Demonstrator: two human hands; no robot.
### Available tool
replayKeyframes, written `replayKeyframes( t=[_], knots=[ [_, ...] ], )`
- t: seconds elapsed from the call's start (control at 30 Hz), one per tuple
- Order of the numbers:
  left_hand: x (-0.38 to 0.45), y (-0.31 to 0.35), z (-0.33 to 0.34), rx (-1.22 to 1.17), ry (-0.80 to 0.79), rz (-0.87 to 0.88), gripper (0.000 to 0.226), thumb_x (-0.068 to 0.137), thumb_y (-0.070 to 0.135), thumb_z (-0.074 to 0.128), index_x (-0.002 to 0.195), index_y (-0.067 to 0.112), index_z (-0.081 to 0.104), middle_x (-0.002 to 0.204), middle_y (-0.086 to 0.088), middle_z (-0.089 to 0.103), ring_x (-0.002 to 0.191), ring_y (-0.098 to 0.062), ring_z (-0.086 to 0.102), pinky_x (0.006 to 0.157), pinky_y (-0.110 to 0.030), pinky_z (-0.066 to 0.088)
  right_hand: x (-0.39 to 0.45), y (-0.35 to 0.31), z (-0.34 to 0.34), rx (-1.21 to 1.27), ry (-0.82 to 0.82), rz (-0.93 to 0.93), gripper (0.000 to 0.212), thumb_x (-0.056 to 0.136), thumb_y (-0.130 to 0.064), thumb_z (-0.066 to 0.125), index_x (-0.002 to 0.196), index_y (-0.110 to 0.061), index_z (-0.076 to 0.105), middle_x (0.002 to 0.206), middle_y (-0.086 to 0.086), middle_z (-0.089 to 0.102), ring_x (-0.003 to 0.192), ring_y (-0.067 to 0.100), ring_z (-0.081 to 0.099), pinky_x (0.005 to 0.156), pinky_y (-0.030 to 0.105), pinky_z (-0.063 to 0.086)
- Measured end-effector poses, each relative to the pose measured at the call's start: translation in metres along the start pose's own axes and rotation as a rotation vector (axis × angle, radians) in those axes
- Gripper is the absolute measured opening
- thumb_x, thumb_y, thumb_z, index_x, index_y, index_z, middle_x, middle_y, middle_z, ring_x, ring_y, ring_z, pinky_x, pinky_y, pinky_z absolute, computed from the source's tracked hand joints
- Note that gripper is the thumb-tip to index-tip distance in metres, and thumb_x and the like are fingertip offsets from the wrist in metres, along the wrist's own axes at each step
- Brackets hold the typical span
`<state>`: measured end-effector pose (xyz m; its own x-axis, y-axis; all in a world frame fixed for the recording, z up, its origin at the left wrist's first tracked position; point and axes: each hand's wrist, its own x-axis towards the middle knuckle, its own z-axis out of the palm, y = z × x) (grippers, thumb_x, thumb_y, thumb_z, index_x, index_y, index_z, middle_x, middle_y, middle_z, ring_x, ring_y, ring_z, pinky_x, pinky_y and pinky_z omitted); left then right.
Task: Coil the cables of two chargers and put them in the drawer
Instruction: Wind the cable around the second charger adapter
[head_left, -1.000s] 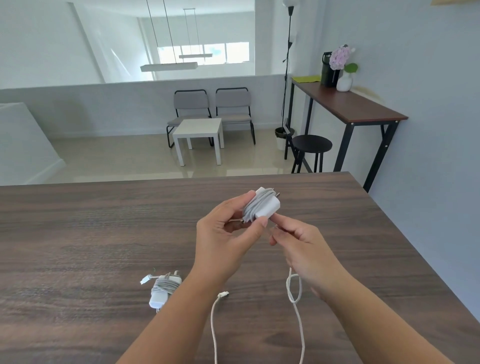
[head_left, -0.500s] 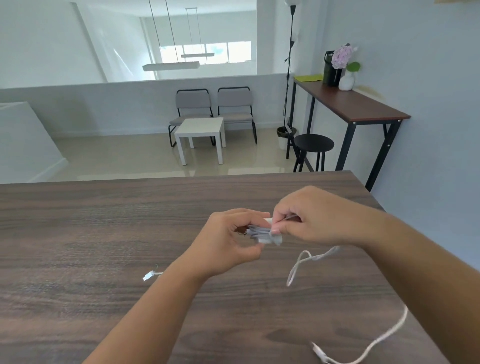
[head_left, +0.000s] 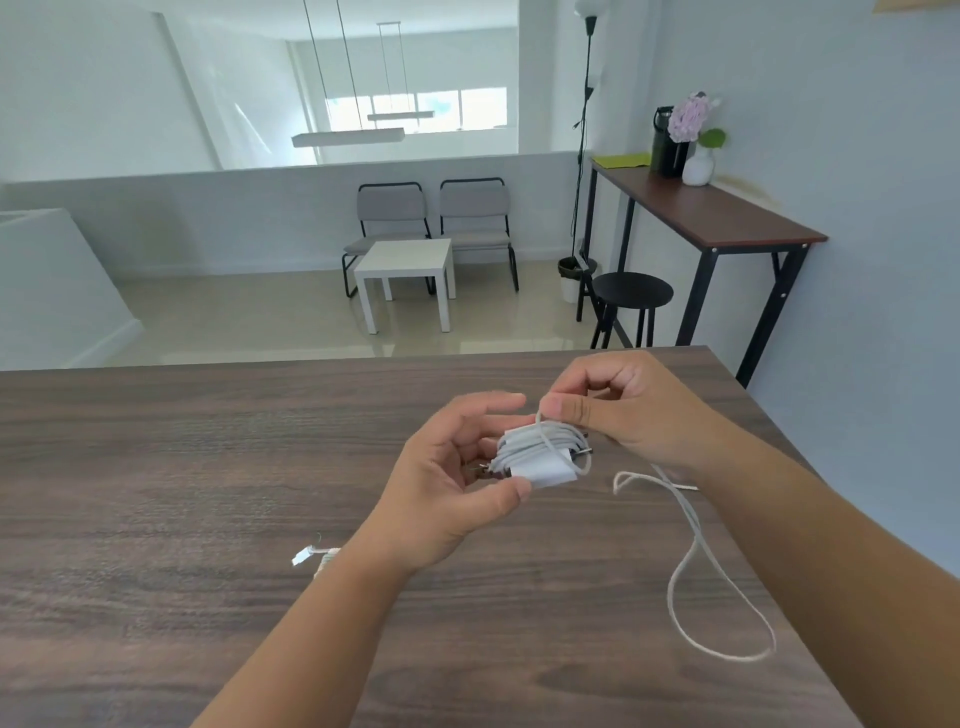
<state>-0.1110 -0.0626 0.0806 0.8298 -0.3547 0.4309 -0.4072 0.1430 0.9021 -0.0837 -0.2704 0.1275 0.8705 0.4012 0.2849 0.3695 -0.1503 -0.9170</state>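
Note:
A white charger, its block wound with several turns of white cable, is held above the dark wooden table by my left hand, thumb and fingers pinching its ends. My right hand is just right of it and pinches the cable where it leaves the wound block. The loose rest of the cable trails in a loop over the table to the right. The second charger is hidden behind my left forearm; only its cable end with a plug shows on the table.
The table's far edge runs across the middle of the view and its right edge lies close to my right arm. Beyond it stand a black stool, a high side table with a vase, a white low table and two chairs. No drawer shows.
My right hand has carried the cable over the block and now sits at its upper right. The charger has turned in my left hand, and the loose tail has shortened and shifted right.

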Motion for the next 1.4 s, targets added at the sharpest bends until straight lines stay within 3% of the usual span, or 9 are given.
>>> replayKeyframes(
  t=[0.1,0.17,0.27,0.43,0.6,0.7,0.9,1.17,1.4],
  knots=[
    [0.001,0.001,0.003,0.087,0.005,0.051,0.049,0.076,0.011,0.074,0.119,0.034,0.068,0.107,0.004,0.071,0.085,-0.011,0.061,0.079,-0.023,0.049,-0.002,-0.002,0.001,-0.028,0.058,-0.055,0.019,0.075,-0.031,0.075,0.079,-0.012,0.074,0.074,0.012,0.070,0.065,0.040,0.058,0.063,0.039,0.048],
    [0.003,-0.001,0.004,0.091,0.050,0.061,0.042,0.077,0.013,0.074,0.116,0.028,0.071,0.105,0.000,0.071,0.083,-0.016,0.061,0.077,-0.024,0.049,-0.005,-0.002,0.004,-0.074,0.137,-0.129,0.021,0.077,-0.032,0.074,0.078,-0.011,0.073,0.071,0.010,0.068,0.064,0.043,0.057,0.059,0.043,0.048],
    [0.005,-0.001,0.009,0.072,0.119,0.080,0.037,0.075,0.016,0.075,0.110,0.030,0.073,0.105,-0.012,0.071,0.080,-0.033,0.059,0.074,-0.031,0.051,-0.010,0.002,0.012,-0.167,0.300,-0.262,0.022,0.081,-0.036,0.071,0.075,-0.014,0.073,0.067,0.000,0.062,0.055,0.026,0.049,0.053,0.027,0.041],
    [0.008,0.004,0.014,-0.029,0.201,0.059,0.031,0.070,0.019,0.075,0.098,0.033,0.074,0.102,-0.002,0.074,0.084,-0.014,0.064,0.072,-0.025,0.053,-0.024,0.007,0.018,-0.090,0.495,-0.290,0.015,0.085,-0.030,0.068,0.083,-0.016,0.074,0.070,0.007,0.063,0.062,0.033,0.047,0.057,0.040,0.041],
    [0.015,0.012,0.012,-0.375,0.523,-0.051,0.029,0.069,0.006,0.074,0.093,0.024,0.076,0.092,0.004,0.076,0.080,-0.012,0.067,0.064,-0.019,0.056,-0.048,0.014,0.011,-0.303,0.600,-0.321,0.014,0.092,-0.028,0.061,0.101,-0.027,0.072,0.064,-0.006,0.065,0.053,0.014,0.050,0.051,0.017,0.039],
    [0.019,0.017,0.012,-0.498,0.595,-0.094,0.026,0.083,0.009,0.061,0.104,0.021,0.071,0.092,0.005,0.076,0.073,-0.010,0.067,0.061,-0.017,0.056,-0.055,0.030,0.014,-0.636,0.564,-0.332,0.021,0.091,-0.023,0.059,0.107,-0.024,0.073,0.070,-0.018,0.062,0.058,0.004,0.054,0.056,0.011,0.041],
    [0.020,0.009,0.030,-0.447,0.560,-0.171,0.032,0.089,0.001,0.061,0.118,0.013,0.066,0.101,0.003,0.076,0.090,-0.013,0.069,0.072,-0.020,0.057,-0.045,0.042,0.039,-1.146,0.414,-0.373,0.023,0.069,-0.007,0.062,0.086,-0.017,0.073,0.070,0.000,0.060,0.050,0.022,0.056,0.035,0.028,0.042],
    [0.004,-0.008,0.020,0.202,0.328,-0.104,0.040,0.084,0.019,0.074,0.122,0.029,0.065,0.114,0.008,0.073,0.105,-0.013,0.068,0.090,-0.030,0.054,-0.030,0.007,0.019,-1.025,0.029,-0.396,0.029,0.093,-0.031,0.041,0.089,-0.023,0.069,0.083,-0.009,0.061,0.071,0.013,0.059,0.056,0.028,0.049],
    [0.004,-0.005,0.010,0.238,0.188,-0.127,0.041,0.085,0.015,0.074,0.124,0.026,0.065,0.117,0.006,0.071,0.106,-0.020,0.066,0.088,-0.028,0.054,-0.020,-0.001,0.006,-0.917,0.010,-0.405,0.025,0.092,-0.034,0.049,0.088,-0.023,0.071,0.079,-0.016,0.050,0.070,0.001,0.048,0.059,0.021,0.043]
  ],
)
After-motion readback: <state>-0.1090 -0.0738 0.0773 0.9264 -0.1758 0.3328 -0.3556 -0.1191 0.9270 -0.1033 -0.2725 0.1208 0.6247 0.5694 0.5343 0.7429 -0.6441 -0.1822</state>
